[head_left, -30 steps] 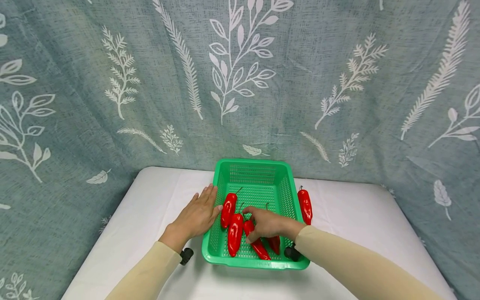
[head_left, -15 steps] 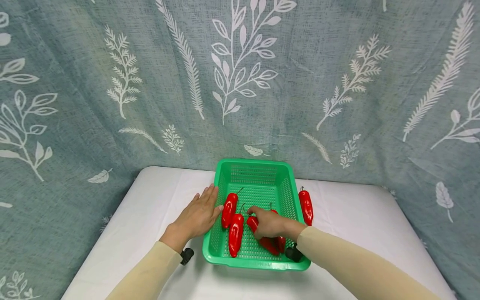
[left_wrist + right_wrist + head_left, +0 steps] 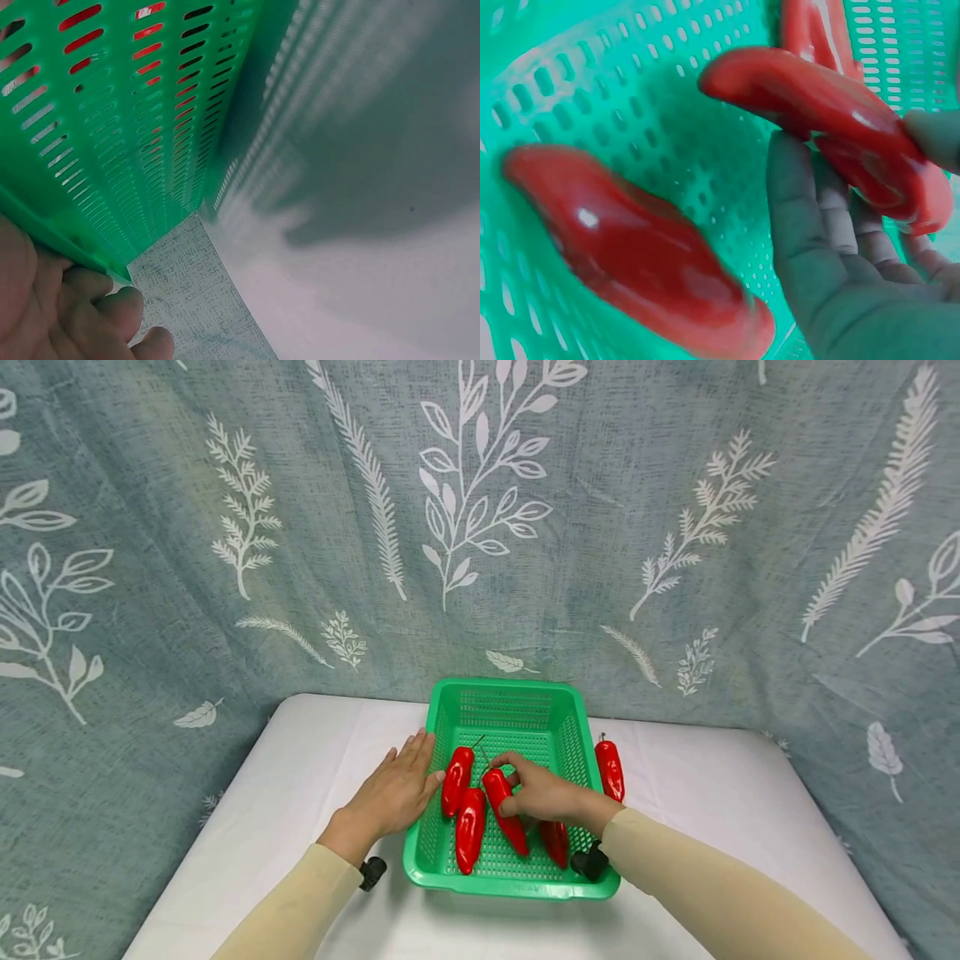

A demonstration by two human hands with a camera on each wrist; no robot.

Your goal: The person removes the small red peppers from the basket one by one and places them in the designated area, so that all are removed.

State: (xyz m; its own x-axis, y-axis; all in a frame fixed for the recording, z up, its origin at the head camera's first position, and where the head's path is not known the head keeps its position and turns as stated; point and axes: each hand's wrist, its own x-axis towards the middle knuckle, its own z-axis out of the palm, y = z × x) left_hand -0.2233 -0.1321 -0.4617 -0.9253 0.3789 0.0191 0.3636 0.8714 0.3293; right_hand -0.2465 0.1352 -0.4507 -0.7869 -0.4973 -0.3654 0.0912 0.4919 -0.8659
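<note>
A green plastic basket [image 3: 510, 887] with slotted walls stands on the white table, several red chili peppers in it. My left hand [image 3: 393, 789] lies flat with straight fingers against the basket's left rim; the left wrist view shows its fingertips by the green wall [image 3: 135, 165]. Inside the basket my right hand [image 3: 543, 789] pinches one red chili pepper [image 3: 506, 814] between thumb and fingers, seen close in the right wrist view as the upper pepper [image 3: 832, 112]. Two peppers lie left of it, the nearer one [image 3: 470, 831] and a farther one [image 3: 456, 781]. Another pepper [image 3: 555, 843] lies under my right wrist.
One more red pepper [image 3: 611, 770] lies on the white tablecloth [image 3: 705, 777] just outside the basket's right wall. A grey-green curtain [image 3: 337, 527] with white leaf prints hangs behind the table. A small black wrist camera [image 3: 590, 862] sits over the basket's near right corner.
My right hand has taken the pepper in its grip, shifted it right, then back left and farther from me, more upright in view. The left hand has stayed at the basket's rim.
</note>
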